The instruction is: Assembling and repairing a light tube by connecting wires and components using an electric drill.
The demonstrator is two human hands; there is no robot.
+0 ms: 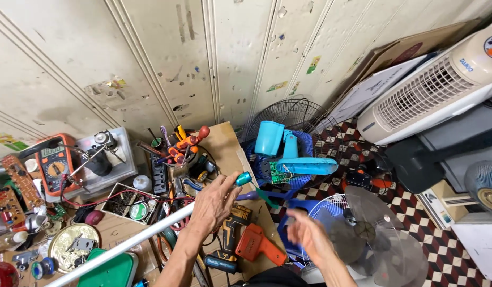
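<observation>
Two hands work over a crowded bench (224, 139). At its left edge sits an orange multimeter (56, 167); a cup (178, 162) further right holds red-handled screwdrivers. Left hand (214, 204) fingers pinch a teal-handled screwdriver (244, 178) near the right edge. Right hand (308, 235), blurred, fingers spread, hovers beside a fan blade (384, 234).

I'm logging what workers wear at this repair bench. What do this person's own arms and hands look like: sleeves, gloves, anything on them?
Both are bare. The left hand has no glove, and its forearm shows no sleeve, watch or band down to the frame edge. The right hand is motion-blurred, but also looks ungloved with a bare forearm. No rings are visible; fine detail on the right fingers cannot be made out.
</observation>
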